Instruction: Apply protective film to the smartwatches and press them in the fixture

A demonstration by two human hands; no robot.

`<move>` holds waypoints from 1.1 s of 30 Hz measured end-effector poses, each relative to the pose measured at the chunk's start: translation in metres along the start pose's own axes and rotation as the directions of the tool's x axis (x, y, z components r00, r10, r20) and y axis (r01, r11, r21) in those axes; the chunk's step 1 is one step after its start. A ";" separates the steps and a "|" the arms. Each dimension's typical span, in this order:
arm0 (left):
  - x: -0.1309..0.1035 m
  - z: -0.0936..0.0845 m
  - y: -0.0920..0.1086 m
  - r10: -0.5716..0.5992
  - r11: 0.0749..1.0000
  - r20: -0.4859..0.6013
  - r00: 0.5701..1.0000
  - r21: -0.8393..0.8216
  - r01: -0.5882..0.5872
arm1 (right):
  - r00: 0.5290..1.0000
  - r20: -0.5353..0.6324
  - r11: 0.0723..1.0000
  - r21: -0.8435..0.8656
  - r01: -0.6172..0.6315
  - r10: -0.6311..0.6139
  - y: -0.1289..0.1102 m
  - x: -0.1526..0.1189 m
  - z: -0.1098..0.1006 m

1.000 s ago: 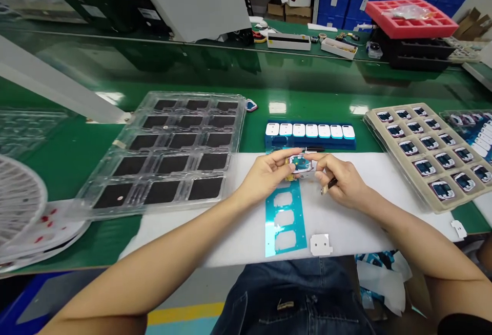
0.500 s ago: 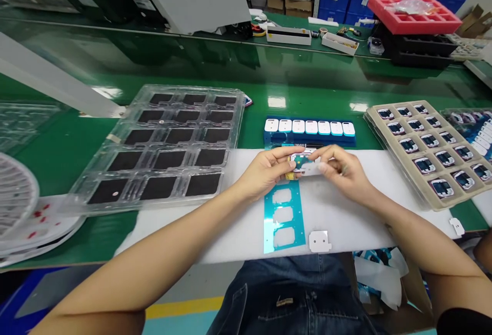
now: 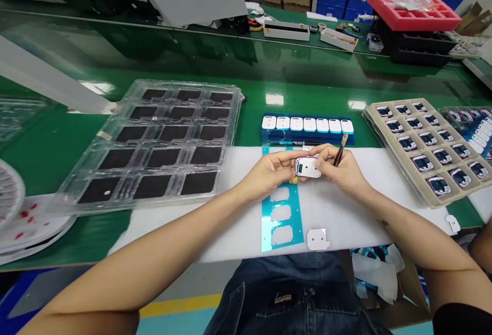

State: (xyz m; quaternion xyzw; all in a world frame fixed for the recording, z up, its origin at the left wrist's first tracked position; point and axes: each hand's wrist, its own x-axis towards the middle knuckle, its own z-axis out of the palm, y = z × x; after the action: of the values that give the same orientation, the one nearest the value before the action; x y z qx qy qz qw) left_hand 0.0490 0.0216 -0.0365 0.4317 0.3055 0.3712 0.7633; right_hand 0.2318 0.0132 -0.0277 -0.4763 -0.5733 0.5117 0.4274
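My left hand (image 3: pixel 271 173) pinches a small rounded device part (image 3: pixel 308 167) by its left side. It shows a white face with small holes and a dark patch at its left. My right hand (image 3: pixel 342 168) has thumb and fingertips at the part's right edge. A thin dark tool with a tan tip (image 3: pixel 342 146) sticks up from between its fingers; its exact kind is unclear. Below my left hand lies a teal film sheet with cut-outs (image 3: pixel 295 222). A loose white plate with two holes (image 3: pixel 318 239) rests near the mat's front edge.
A blue holder (image 3: pixel 307 138) carries a row of white pieces behind my hands. Left stands a clear tray (image 3: pixel 115 171) of black squares, right a beige tray (image 3: pixel 418 132) of small assemblies. White mat (image 3: pixel 357 227) lies under my hands. Below the edge is a box of scraps (image 3: pixel 407 299).
The white sheet in my right fingers now lies over the part, covering the green board seen before. The tan-tipped tool now shows upright in my right hand. The view has shifted slightly.
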 end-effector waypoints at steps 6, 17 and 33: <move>0.000 0.001 0.001 -0.037 0.999 0.019 0.999 0.003 0.037 | 0.998 -0.012 0.994 -0.094 0.062 -0.064 0.002 0.000 0.001; 0.000 0.003 0.000 -0.043 0.998 0.010 0.999 0.044 0.043 | 0.998 -0.042 0.994 -0.104 0.039 -0.044 0.006 -0.001 0.005; 0.000 0.007 -0.002 -0.029 0.996 -0.020 0.999 0.081 0.031 | 0.996 -0.070 0.992 -0.115 0.042 -0.050 0.006 -0.003 0.008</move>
State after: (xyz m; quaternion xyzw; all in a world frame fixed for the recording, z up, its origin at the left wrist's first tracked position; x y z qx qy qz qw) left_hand 0.0550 0.0176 -0.0350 0.4542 0.3341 0.3510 0.7476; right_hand 0.2250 0.0092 -0.0343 -0.5048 -0.5963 0.4505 0.4322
